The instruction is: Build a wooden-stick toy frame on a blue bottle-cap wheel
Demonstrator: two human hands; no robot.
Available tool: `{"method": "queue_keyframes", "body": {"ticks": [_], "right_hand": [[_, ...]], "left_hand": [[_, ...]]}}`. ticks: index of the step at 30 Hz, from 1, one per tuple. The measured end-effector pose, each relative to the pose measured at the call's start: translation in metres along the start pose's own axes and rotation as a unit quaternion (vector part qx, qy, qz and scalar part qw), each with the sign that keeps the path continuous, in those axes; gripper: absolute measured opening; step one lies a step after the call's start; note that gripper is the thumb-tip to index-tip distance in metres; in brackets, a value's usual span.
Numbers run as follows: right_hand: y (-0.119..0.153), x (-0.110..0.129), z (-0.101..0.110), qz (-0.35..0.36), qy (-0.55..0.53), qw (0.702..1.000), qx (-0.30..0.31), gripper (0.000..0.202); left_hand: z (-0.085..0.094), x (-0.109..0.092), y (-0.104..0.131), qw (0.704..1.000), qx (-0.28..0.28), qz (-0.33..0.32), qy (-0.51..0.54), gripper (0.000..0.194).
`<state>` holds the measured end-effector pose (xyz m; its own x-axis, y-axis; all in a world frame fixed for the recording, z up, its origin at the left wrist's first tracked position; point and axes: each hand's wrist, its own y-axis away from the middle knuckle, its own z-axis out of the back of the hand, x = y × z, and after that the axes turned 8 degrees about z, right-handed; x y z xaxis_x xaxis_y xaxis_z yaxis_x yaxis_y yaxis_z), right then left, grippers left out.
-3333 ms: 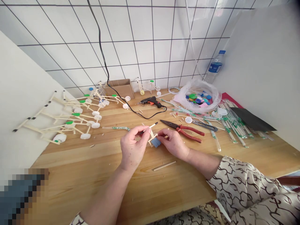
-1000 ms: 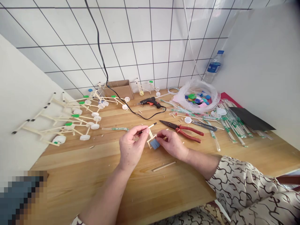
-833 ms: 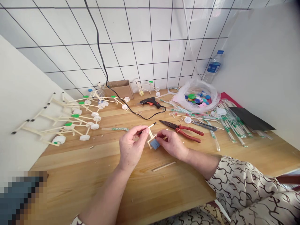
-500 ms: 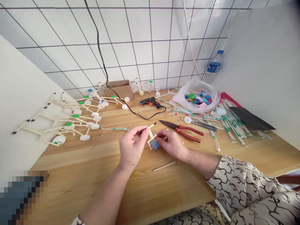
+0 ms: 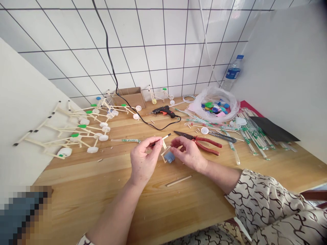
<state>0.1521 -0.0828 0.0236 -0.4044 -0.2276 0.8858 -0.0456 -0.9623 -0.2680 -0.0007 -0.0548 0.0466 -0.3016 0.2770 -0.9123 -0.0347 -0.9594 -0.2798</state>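
Note:
Between the thumb and fingers of my left hand [image 5: 146, 156] is a small frame of pale wooden sticks [image 5: 165, 142]; one stick end is black. A blue bottle cap [image 5: 169, 157] sits at the lower part of this frame, close above the tabletop. My right hand [image 5: 190, 154] is just right of the frame, its thumb and index finger apart and its other fingers curled. I see nothing held in it. A loose wooden stick [image 5: 178, 181] lies nearer to me on the wooden table [image 5: 102, 197].
Red-handled pliers [image 5: 208, 146] and a grey utility knife [image 5: 223, 136] lie behind my right hand. A black glue gun [image 5: 165, 111] rests further back. Several stick-and-cap models [image 5: 81, 126] stand left. At right are a bag of bottle caps [image 5: 198, 110] and wrapped sticks [image 5: 251, 134].
My right hand has drawn slightly right, away from the stick frame, and its thumb and index finger have parted. My left hand keeps the frame almost still.

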Motion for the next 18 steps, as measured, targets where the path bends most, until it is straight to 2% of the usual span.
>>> {"method": "queue_keyframes", "body": {"ticks": [5,13,18], "right_hand": [[-0.0038,0.0014,0.0060,0.002,-0.017,1.000,-0.019,0.019],[-0.0018,0.0047,0.0042,-0.006,0.023,1.000,0.017,0.013],[-0.0030,0.0066,0.0081,0.012,0.068,0.998,0.011,0.013]], "left_hand": [[-0.0010,-0.0002,0.0004,1.000,0.001,-0.004,0.008,0.015],[-0.0016,0.0013,0.0000,1.000,-0.003,0.001,0.005,0.017],[-0.0014,0.0030,0.0000,1.000,-0.002,-0.003,0.002,0.016]]}}
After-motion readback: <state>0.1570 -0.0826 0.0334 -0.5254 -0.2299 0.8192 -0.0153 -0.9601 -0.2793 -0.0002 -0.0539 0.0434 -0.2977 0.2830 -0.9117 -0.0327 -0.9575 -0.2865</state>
